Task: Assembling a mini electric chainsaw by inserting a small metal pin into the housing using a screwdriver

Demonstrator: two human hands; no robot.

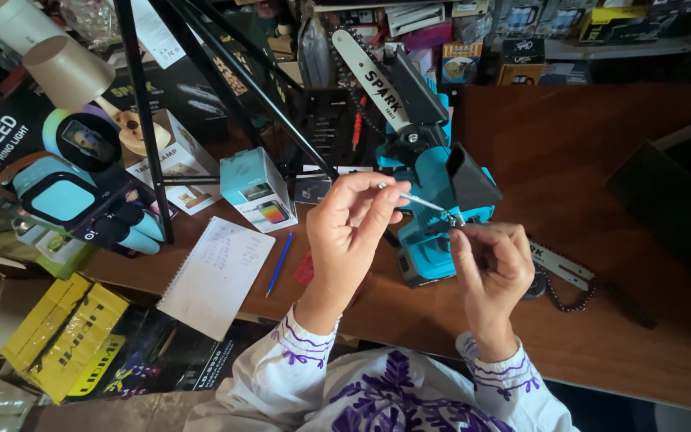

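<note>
1. a small teal and black cordless chainsaw (433, 188) lies on a brown wooden table (585, 160), near the middle of the view, its pale guide bar and chain pointing away from the person toward the upper left.
2. a thin, light-coloured tool, like a small screwdriver (419, 200), runs slantwise from the left hand down to the near end of the chainsaw body.
3. the left hand (351, 224) is raised above the table edge, thumb and fingers pinched together on the upper end of the screwdriver.
4. the right hand (496, 268) sits just right of the chainsaw's near end, fingers curled closed at the tool's tip; whatever small part it pinches is too small to tell.
5. a second loose guide bar with chain (563, 272) lies on the table just behind the right hand.
6. left of the hands, a blue pen (279, 264) lies beside a white spiral notepad (217, 276) that overhangs the table edge.
7. a small teal and white box (257, 188) stands upright behind the notepad.
8. black tripod legs (145, 120) cross the upper left, with boxed lights and a phone holder beyond.
9. yellow cartons (65, 336) sit below the table at lower left.
10. both wrists show white sleeves (297, 360) with purple embroidery.
</note>
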